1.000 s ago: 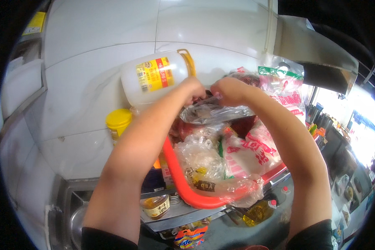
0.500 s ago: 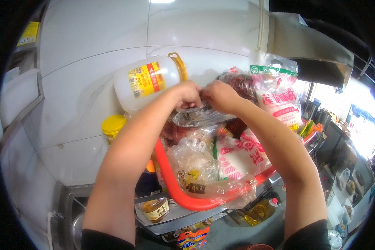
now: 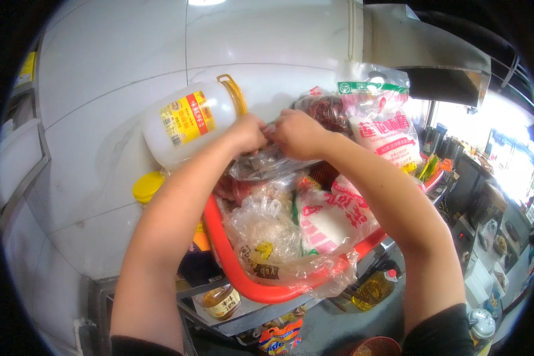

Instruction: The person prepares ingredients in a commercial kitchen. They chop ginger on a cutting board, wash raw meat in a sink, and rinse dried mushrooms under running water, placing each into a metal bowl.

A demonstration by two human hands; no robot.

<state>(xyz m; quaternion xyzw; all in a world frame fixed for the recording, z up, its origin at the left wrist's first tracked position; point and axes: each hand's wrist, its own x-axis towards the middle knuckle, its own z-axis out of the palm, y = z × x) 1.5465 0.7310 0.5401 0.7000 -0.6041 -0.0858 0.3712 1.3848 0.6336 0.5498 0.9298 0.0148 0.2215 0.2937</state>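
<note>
I have both hands up at the middle of the frame, the left hand (image 3: 246, 132) and the right hand (image 3: 299, 133) pinched shut on the top of a clear plastic bag (image 3: 267, 163) with something dark inside, held just above the red basket (image 3: 243, 279). My worry here is the grip: the film looks thin and slick, and if my fingers pull apart too hard it could tear and drop its contents into the heap below. The basket itself is crammed, with clear bags (image 3: 273, 237) and a red-and-white packet (image 3: 332, 216) bulging over its rim, so any nudge from my forearms could tip a packet over the lower edge. To the upper left of my hands a large white jug (image 3: 187, 127) with a yellow handle lies tilted against the wall, close to my left wrist; I judge an elbow bump could roll it. Another tall printed bag (image 3: 377, 113) stands at the upper right. Below the basket a small jar (image 3: 222, 302) sits on a metal counter (image 3: 243, 314). The wall (image 3: 118, 71) is pale tile, a steel hood (image 3: 439, 59) hangs upper right, and a cluttered kitchen shows at the right edge.
</note>
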